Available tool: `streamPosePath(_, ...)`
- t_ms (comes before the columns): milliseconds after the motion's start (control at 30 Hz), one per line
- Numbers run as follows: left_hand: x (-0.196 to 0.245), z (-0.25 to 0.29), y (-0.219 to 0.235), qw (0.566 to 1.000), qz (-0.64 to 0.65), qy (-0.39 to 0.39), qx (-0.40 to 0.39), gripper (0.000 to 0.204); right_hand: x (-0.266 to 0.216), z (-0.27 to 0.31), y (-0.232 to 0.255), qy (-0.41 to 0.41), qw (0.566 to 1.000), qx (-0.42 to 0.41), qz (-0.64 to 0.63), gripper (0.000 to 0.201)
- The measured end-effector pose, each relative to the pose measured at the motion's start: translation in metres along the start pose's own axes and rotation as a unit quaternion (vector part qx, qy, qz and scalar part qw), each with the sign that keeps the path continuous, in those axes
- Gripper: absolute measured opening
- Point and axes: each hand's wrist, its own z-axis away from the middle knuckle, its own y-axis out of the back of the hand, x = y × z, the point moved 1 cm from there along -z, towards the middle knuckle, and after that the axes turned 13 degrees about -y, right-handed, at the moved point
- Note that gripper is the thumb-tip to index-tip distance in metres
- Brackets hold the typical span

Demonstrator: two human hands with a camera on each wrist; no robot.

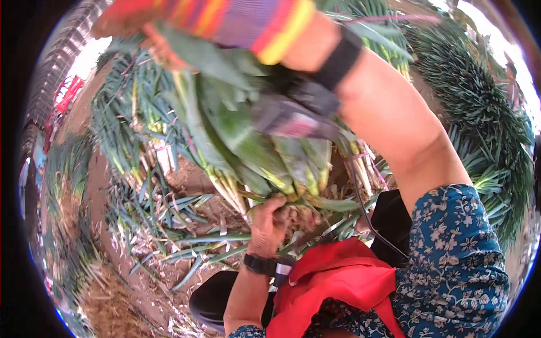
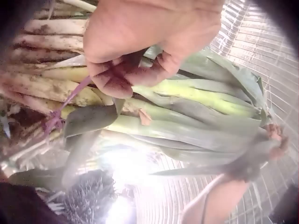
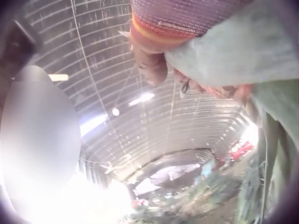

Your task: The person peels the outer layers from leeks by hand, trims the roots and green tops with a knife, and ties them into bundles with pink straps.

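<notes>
A bundle of leeks (image 1: 248, 146) is held up in front of me, white root ends down and green leaves up. My bare left hand (image 1: 269, 225) grips the root end from below; in the left wrist view its fingers (image 2: 135, 51) curl round the pale stalks (image 2: 196, 107), beside a purple tie string (image 2: 60, 112). My right hand (image 1: 186, 22), in a striped red, yellow and purple glove, grips the leaf tops at the top of the head view. The right wrist view shows that gloved hand (image 3: 159, 51) closed on a broad green leaf (image 3: 233, 51).
Heaps of leeks (image 1: 484, 112) lie all round on the dirt floor (image 1: 186, 186), with loose leaves scattered below the bundle. A red cloth (image 1: 332, 281) covers my lap. An arched greenhouse roof (image 3: 140, 116) spans overhead.
</notes>
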Motion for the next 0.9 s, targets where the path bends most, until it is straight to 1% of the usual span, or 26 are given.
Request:
streamPosePath(33,0.002,-0.019,0.004,1.0,0.012,-0.002,0.006,0.009,0.012,-0.02,-0.008,-0.007,1.0,-0.01,0.023,0.033)
streamPosePath(100,-0.004,-0.066,0.041,0.995,-0.096,0.004,-0.009,0.014,0.039,-0.038,-0.034,-0.038,0.997,-0.033,0.057,0.032)
streamPosePath(133,-0.006,-0.079,0.053,0.991,-0.131,0.01,0.009,0.018,0.058,-0.038,-0.043,-0.052,0.995,-0.037,0.071,0.032)
streamPosePath(167,-0.006,-0.092,0.054,0.986,-0.164,0.012,0.022,0.022,0.081,-0.032,-0.052,-0.069,0.992,-0.04,0.096,0.031)
streamPosePath(200,-0.008,-0.101,0.054,0.974,-0.22,-0.04,0.043,0.028,0.106,-0.024,-0.059,-0.091,0.988,-0.04,0.118,0.031)
streamPosePath(233,-0.009,-0.107,0.061,0.975,-0.216,-0.044,0.037,0.033,0.131,-0.011,-0.066,-0.115,0.983,-0.037,0.135,0.031)
streamPosePath(300,-0.019,-0.117,0.083,0.98,-0.181,-0.009,0.079,0.03,0.204,0.021,-0.084,-0.113,0.977,0.016,0.178,0.037)
streamPosePath(333,-0.028,-0.121,0.099,0.98,-0.183,0.006,0.075,0.03,0.238,0.051,-0.087,-0.152,0.971,0.02,0.183,0.037)
streamPosePath(400,-0.05,-0.125,0.13,0.962,-0.241,0.051,0.117,0.033,0.295,0.126,-0.085,-0.237,0.954,0.022,0.185,0.039)
streamPosePath(433,-0.06,-0.123,0.133,0.962,-0.238,0.065,0.116,0.026,0.311,0.164,-0.08,-0.315,0.924,-0.029,0.216,0.037)
streamPosePath(500,-0.073,-0.115,0.113,0.946,-0.283,0.096,0.13,0.024,0.38,0.262,-0.09,-0.329,0.913,-0.091,0.223,0.041)
streamPosePath(533,-0.08,-0.115,0.105,0.943,-0.289,0.107,0.126,0.024,0.39,0.303,-0.093,-0.349,0.906,-0.08,0.227,0.042)
streamPosePath(567,-0.087,-0.117,0.097,0.945,-0.294,0.109,0.092,0.025,0.392,0.34,-0.096,-0.368,0.898,-0.069,0.23,0.042)
streamPosePath(600,-0.095,-0.119,0.089,0.947,-0.298,0.109,0.058,0.025,0.388,0.37,-0.097,-0.445,0.878,-0.057,0.167,0.045)
streamPosePath(633,-0.102,-0.122,0.078,0.944,-0.304,0.118,0.057,0.025,0.388,0.399,-0.098,-0.518,0.848,-0.044,0.103,0.049)
streamPosePath(700,-0.118,-0.132,0.052,0.938,-0.309,0.157,0.019,0.025,0.417,0.469,-0.118,-0.578,0.816,0.016,0.002,0.049)
streamPosePath(733,-0.125,-0.135,0.038,0.933,-0.313,0.177,-0.017,0.024,0.41,0.484,-0.117,-0.619,0.783,0.027,0.059,0.045)
streamPosePath(767,-0.136,-0.141,0.029,0.93,-0.318,0.184,-0.019,0.024,0.408,0.492,-0.111,-0.658,0.751,0.038,0.021,0.039)
streamPosePath(833,-0.16,-0.153,0.014,0.93,-0.299,0.209,-0.039,0.019,0.429,0.537,-0.12,-0.696,0.707,0.111,-0.067,0.033)
streamPosePath(867,-0.17,-0.16,0.007,0.92,-0.32,0.222,-0.041,0.015,0.437,0.55,-0.125,-0.701,0.701,0.113,-0.068,0.033)
streamPosePath(900,-0.18,-0.167,0.003,0.917,-0.324,0.229,-0.042,0.015,0.444,0.565,-0.13,-0.727,0.675,0.109,-0.065,0.031)
